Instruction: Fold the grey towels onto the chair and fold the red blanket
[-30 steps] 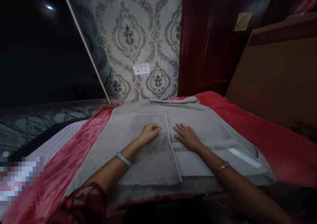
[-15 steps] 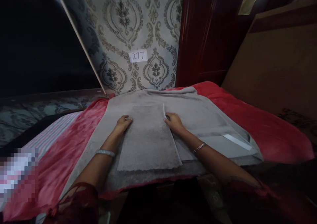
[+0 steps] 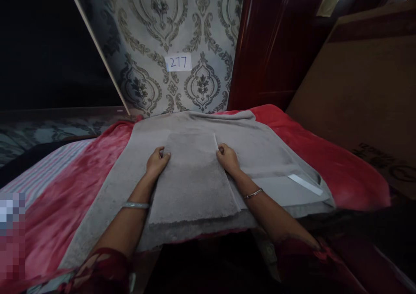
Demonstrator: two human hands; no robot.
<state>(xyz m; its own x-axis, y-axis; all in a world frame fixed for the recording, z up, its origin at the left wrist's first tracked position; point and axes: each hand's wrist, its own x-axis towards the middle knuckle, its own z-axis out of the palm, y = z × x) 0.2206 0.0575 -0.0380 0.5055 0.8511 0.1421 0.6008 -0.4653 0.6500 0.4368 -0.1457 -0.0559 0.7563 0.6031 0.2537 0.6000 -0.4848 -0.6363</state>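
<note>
A grey, plush-looking rectangular cloth piece (image 3: 195, 177) lies in the middle of a larger grey cloth (image 3: 110, 198), its lower edge slightly ragged. At its upper left edge is my left hand (image 3: 157, 161), thumb and forefinger apart, the other fingers mostly hidden. My right hand (image 3: 228, 159) pinches the upper right edge, where a thin pale border shows. To the right, a smooth light grey flat sheet (image 3: 273, 192) rests on the larger cloth, with a white strip (image 3: 305, 185) near its right end.
Red blanket (image 3: 286, 134) spreads beneath the grey cloth on both sides. Striped fabric (image 3: 55, 162) shows at the left. A large cardboard box (image 3: 364, 86) stands at the right, and a dark screen-like panel (image 3: 48, 51) at the left. Patterned wallpaper (image 3: 156, 21) bears a paper marked 277 (image 3: 178, 62).
The view has shifted slightly. The gap between my left thumb and forefinger looks a little wider. My right hand stays at the cloth piece's right edge, its fingers more closed.
</note>
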